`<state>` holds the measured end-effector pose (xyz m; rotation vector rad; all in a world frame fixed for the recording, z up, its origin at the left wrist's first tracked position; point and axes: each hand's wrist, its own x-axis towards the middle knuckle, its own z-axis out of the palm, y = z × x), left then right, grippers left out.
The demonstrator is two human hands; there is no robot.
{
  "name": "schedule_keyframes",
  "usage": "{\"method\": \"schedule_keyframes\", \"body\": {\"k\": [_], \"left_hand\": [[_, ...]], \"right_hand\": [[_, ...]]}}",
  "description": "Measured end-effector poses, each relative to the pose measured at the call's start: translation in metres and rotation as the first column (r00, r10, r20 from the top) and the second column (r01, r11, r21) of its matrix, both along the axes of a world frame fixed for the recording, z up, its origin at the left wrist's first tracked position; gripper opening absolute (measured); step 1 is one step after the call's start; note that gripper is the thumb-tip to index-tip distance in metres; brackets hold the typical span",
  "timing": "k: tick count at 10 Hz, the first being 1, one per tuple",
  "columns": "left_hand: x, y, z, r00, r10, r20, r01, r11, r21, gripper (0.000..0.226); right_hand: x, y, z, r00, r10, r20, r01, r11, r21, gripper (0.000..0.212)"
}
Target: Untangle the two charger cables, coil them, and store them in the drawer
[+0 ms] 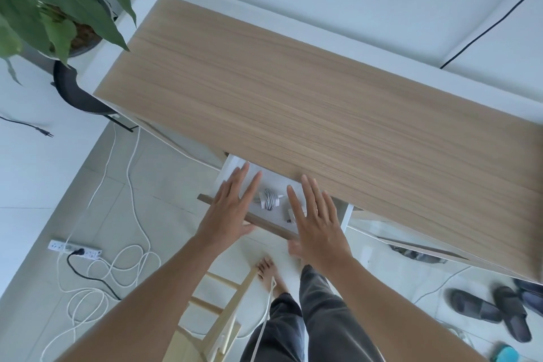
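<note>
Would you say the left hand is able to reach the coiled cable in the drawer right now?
Probably yes: the left hand is spread open over the open drawer, the cable lies uncovered beside its fingertips, nothing between them.

Both bare forearms are stretched forward and downward, roughly parallel to each other. The left hand (232,209) is held flat, palm down, with the fingers extended and slightly spread and the thumb angled inward. The right hand (318,222) is likewise held flat and open, fingers straight and fanned, thumb pointed toward the left. Nothing is gripped by either hand.
</note>
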<state>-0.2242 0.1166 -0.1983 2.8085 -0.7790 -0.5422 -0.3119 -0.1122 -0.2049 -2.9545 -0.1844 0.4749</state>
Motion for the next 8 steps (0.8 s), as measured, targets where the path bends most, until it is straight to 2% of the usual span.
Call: {"method": "schedule_keyframes", "body": {"k": [1, 3, 4, 5, 6, 8], "left_hand": [[0.017, -0.011, 0.001, 0.999, 0.017, 0.028, -0.018, 1.0, 0.002, 0.134], [0.053, -0.03, -0.003, 1.0, 0.025, 0.01, -0.025, 0.999, -0.025, 0.116], [0.067, -0.037, -0.007, 0.999, 0.045, -0.028, -0.047, 0.998, -0.047, 0.099], [0.079, -0.043, -0.017, 0.994, 0.11, -0.015, -0.111, 0.992, -0.061, 0.083], [0.092, -0.052, -0.024, 0.987, 0.16, 0.022, -0.159, 0.986, -0.044, 0.077], [0.12, -0.068, -0.043, 0.959, 0.247, 0.137, -0.246, 0.969, -0.026, 0.081]], "right_hand": [[0.016, -0.01, -0.002, 0.998, -0.052, 0.029, 0.053, 0.999, -0.014, 0.125], [0.041, -0.031, -0.013, 0.99, -0.136, 0.029, 0.136, 0.991, -0.006, 0.109], [0.055, -0.042, -0.015, 0.98, -0.195, 0.023, 0.194, 0.98, 0.051, 0.083], [0.074, -0.05, -0.019, 0.963, -0.268, 0.016, 0.266, 0.959, 0.102, 0.069], [0.097, -0.058, -0.022, 0.944, -0.328, 0.044, 0.32, 0.938, 0.136, 0.068], [0.147, -0.066, -0.033, 0.918, -0.387, 0.083, 0.379, 0.92, 0.096, 0.07]]}}
